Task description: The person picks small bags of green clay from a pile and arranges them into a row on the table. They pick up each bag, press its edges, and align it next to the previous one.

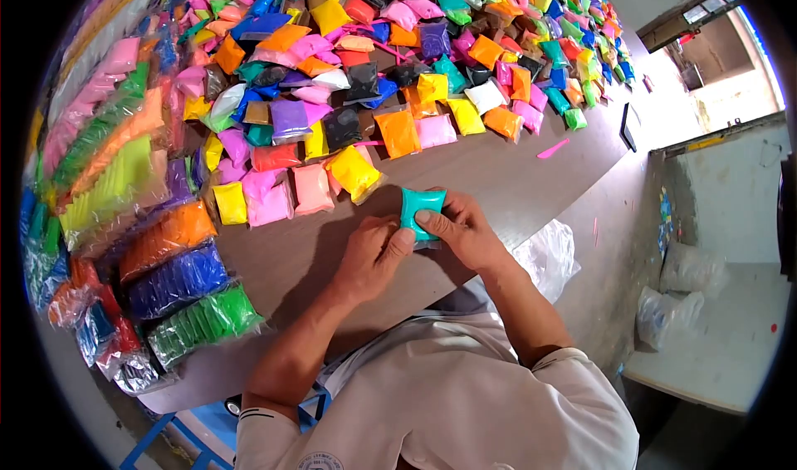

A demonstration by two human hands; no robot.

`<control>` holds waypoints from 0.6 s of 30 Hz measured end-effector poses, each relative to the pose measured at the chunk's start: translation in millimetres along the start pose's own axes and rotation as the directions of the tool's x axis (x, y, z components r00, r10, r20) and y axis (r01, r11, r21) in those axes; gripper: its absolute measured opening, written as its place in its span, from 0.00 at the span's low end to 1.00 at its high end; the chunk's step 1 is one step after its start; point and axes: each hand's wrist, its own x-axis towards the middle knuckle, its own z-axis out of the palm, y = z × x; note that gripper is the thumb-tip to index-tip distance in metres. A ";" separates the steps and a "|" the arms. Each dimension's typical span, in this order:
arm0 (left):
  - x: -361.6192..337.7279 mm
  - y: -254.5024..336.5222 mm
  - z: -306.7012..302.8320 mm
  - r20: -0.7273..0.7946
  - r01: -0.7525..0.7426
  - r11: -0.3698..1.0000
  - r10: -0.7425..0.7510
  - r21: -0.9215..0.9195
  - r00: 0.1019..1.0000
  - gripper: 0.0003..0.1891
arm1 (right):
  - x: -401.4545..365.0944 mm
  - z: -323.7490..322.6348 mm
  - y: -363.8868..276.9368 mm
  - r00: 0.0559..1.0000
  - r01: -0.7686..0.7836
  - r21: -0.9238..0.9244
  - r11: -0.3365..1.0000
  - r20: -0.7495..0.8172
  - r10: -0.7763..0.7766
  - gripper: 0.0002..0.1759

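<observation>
A teal packet [422,208] is held between both hands above the table's near edge. My left hand [370,252] grips its lower left corner, thumb on the front. On the other side, my right hand [466,231] pinches the packet with its thumb across the front and its fingers behind. Just beyond the hands lie a yellow packet [354,173], a salmon packet [313,188] and an orange packet [398,132], part of a large spread of coloured packets.
Bundles of wrapped packets, among them green [205,323], blue [178,284] and orange [168,239], line the table's left side. A pink strip [553,149] and a dark flat object [628,127] lie on the table [506,179] at right. Clear plastic bags [548,258] are beyond my right arm.
</observation>
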 end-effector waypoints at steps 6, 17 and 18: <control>3.6 3.0 -1.6 0.021 0.001 0.999 0.000 -0.055 1.000 0.25 | -3.0 4.9 -17.2 0.996 -0.093 -0.041 0.995 -0.011 0.093 0.15; 0.4 -6.3 4.2 0.013 -0.169 0.970 0.170 0.177 0.985 0.16 | -6.2 -1.4 -13.2 0.998 -0.013 -0.220 0.975 -0.062 -0.001 0.14; 0.5 -4.9 5.4 0.006 -0.165 0.967 0.167 0.193 0.986 0.15 | -4.7 -2.3 -16.8 0.994 -0.010 -0.173 0.985 -0.109 -0.009 0.14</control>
